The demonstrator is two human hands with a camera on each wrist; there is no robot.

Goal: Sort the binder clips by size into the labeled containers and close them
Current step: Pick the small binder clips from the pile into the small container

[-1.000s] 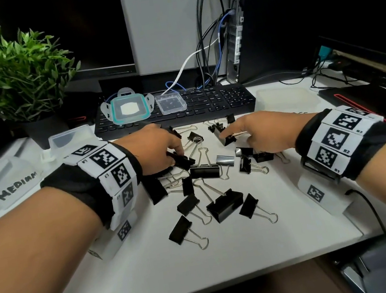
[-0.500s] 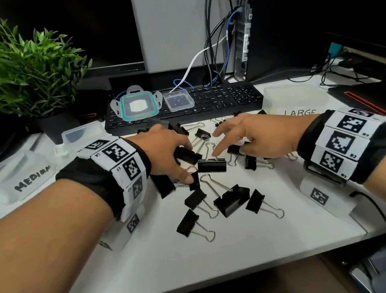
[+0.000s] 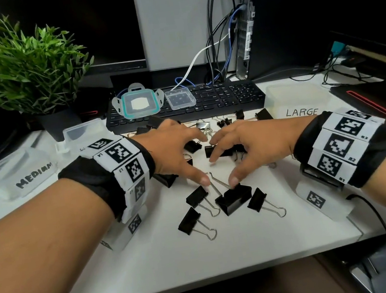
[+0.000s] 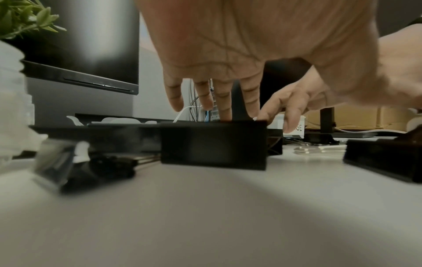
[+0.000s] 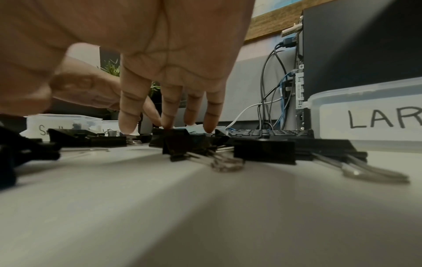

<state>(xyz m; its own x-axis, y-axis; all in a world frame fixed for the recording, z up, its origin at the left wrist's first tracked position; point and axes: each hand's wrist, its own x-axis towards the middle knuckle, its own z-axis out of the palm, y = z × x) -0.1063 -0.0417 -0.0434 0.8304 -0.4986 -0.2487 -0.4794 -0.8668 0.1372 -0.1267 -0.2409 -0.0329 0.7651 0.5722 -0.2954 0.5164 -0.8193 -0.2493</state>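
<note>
1. Head view: bright, even overhead light on the white desk (image 3: 156, 267); the far background is dark and straight edges bow toward the frame borders.
2. Both wrist views: dimmer, soft and blurred up close, with grey shadow bands across the near desk.

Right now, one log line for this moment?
phase: sorting | left hand: open over binder clips | right hand: open, fingertips on clips | LARGE container: open

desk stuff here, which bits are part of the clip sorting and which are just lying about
Job:
black metal binder clips
clear plastic tub marked MEDIUM
clear plastic tub marked LARGE
teal-rimmed clear lid

Lying about:
black keyboard
green potted plant
tangled cables
</note>
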